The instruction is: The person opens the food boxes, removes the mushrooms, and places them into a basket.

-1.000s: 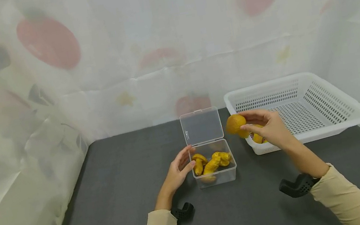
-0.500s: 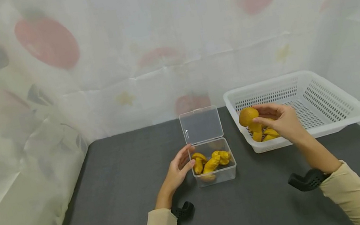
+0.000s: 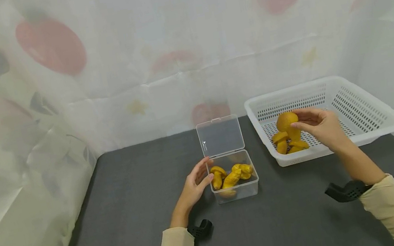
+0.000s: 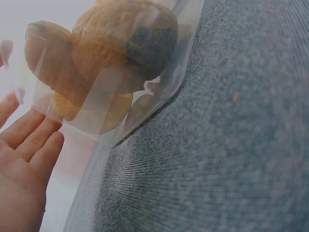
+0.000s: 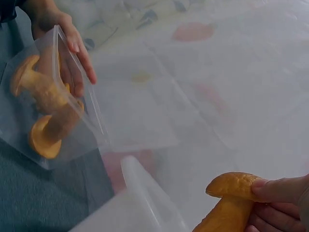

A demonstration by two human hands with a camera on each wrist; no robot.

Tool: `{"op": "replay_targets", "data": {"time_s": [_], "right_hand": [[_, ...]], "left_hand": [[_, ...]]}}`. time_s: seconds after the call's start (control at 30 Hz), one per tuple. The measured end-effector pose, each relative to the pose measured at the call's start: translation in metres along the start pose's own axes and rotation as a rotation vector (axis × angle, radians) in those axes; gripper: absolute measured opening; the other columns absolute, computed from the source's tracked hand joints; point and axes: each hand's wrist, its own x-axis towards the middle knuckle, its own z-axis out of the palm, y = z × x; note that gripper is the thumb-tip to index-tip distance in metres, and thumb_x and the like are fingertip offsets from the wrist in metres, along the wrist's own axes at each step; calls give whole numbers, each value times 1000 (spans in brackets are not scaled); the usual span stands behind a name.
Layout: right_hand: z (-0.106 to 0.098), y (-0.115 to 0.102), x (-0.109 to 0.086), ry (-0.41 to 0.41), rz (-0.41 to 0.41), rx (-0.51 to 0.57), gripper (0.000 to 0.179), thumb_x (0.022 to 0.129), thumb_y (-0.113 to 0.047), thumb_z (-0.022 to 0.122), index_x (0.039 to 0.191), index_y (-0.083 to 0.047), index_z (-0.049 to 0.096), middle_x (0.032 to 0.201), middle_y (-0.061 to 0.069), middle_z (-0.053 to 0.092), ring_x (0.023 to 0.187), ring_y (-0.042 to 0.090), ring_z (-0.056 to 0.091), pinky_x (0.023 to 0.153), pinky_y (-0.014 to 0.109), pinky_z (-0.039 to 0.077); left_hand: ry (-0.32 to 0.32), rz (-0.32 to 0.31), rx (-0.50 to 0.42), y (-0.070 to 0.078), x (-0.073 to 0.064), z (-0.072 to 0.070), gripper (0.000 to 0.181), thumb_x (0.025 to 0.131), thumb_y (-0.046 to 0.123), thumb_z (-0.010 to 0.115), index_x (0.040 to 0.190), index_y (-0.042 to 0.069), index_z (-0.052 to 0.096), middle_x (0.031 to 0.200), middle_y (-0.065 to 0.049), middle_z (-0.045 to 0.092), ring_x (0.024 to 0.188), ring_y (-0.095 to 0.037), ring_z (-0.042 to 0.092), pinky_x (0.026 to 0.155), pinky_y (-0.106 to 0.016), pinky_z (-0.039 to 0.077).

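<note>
My right hand point(image 3: 320, 125) pinches a yellow mushroom point(image 3: 287, 121) by its cap, thumb in front, over the left part of a white perforated basket point(image 3: 381, 135). The cap points up and the stem hangs below in the right wrist view, where the mushroom point(image 5: 231, 193) shows at the lower right. Below it in the basket lie other yellow mushrooms point(image 3: 281, 143). My left hand point(image 3: 194, 187) rests its fairly straight fingers and thumb against the left side of a clear plastic box point(image 3: 246, 192). Several mushrooms point(image 3: 232, 178) lie inside; the box's hinged lid point(image 3: 220, 136) stands raised at the back.
Dark grey cloth covers the table point(image 3: 144, 185). A pale printed curtain point(image 3: 162, 102) hangs along the back edge and both sides. The basket stands at the back right, a narrow gap away from the box.
My right hand has moved right with the mushroom, from the gap between box and basket to over the basket. The left hand and box have stayed put.
</note>
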Motion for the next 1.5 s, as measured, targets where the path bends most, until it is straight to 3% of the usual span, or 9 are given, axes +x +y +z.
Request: {"op": "replay_targets", "data": {"time_s": [0.57,0.87,1.03,1.27,1.5], "right_hand": [[-32,29,-2,52,81,-104,40,88,-10,70,122,9,60,89,-39,61,80,-21,60,71,-1,49],[-43,38,-6,45,142,-241,47,89,-18,70,122,13,58,83,-45,52,76,-27,52,65,-1,45],[-45,39,-8,51,121,-309,43,89,-18,69,118,13,61,79,-47,49,73,-30,48,63,-3,43],[-41,34,-10,47,107,-307,42,89,-19,70,116,12,62,79,-47,50,73,-29,49,65,-4,43],[-31,23,-11,12,107,-250,29,88,-20,71,110,-1,67,82,-43,56,76,-25,55,68,-3,45]], "left_hand": [[-7,-8,-19,1,0,1,54,98,7,53,148,1,33,146,-25,45,139,-42,41,116,-57,29],[-7,-13,-15,0,0,1,55,98,7,53,148,0,33,146,-24,45,139,-40,41,116,-56,30],[-7,-26,-25,2,0,0,56,98,10,54,149,1,32,147,-23,45,140,-39,40,116,-54,30],[-8,-8,-21,1,-1,0,55,98,9,53,149,1,32,147,-24,45,139,-41,41,116,-55,30],[-7,-12,-11,3,0,0,54,98,7,52,148,2,33,146,-25,45,139,-41,41,116,-56,30]]}}
